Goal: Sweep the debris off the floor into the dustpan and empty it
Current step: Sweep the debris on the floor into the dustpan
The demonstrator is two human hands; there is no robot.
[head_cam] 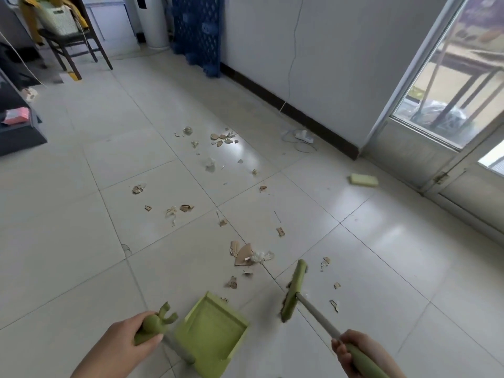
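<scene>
Scraps of cardboard, paper and plastic debris [242, 255] lie scattered over the pale floor tiles, from just ahead of me to a far cluster [222, 138]. My left hand [128, 342] grips the green handle of a green dustpan [211, 335], which rests on the floor with its open mouth facing away from me. My right hand [354, 353] holds the green grip of a broom whose green head [294, 290] stands on the floor right of the pan, near the closest scraps.
A white wall with a dark baseboard [289, 107] runs along the right. A glass door [447, 85] stands far right, with a yellow-green sponge [364, 180] and a white cable [300, 137] on the floor nearby. A dark chair [73, 42] holding a basket stands at the far left.
</scene>
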